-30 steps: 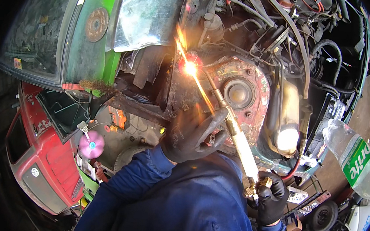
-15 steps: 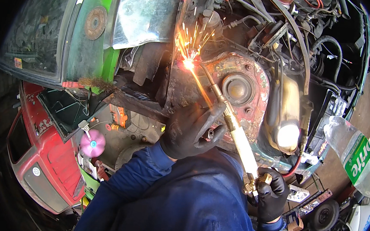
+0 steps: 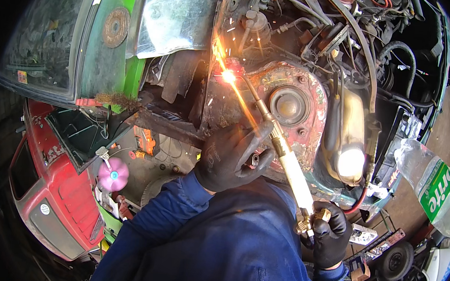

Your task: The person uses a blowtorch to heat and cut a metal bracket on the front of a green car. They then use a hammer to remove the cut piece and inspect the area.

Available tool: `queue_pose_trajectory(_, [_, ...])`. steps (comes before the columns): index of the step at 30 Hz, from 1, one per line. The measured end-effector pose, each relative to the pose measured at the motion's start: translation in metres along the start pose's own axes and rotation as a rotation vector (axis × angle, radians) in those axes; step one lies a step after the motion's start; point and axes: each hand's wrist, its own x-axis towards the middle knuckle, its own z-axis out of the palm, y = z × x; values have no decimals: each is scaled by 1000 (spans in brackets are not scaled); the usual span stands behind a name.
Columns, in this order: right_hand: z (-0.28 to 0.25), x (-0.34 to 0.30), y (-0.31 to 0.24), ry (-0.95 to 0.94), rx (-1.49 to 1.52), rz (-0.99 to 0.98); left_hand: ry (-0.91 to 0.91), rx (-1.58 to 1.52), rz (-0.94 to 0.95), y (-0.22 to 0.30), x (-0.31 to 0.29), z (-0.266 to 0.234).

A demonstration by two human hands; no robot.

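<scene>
The gloved right hand clasps a lit gas torch at its rear; the left hand lies forward, its grip indeterminable.

Green label on clear bottle: big white letters. Round sticker on red vehicle, faint print on gloved left hand: not readable.
</scene>
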Motion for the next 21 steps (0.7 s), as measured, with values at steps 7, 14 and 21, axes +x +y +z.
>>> queue_pose_trajectory(7, [-1,-1,-1,-17,49,65,32,-23,9,1,1,1])
queue_pose_trajectory(14, [-1,0,1,-25,65,56,27,-19,-4,1,0,1])
queue_pose_trajectory(21, [-1,1,-1,-31,1,-9,33,-15,1,0,0,2])
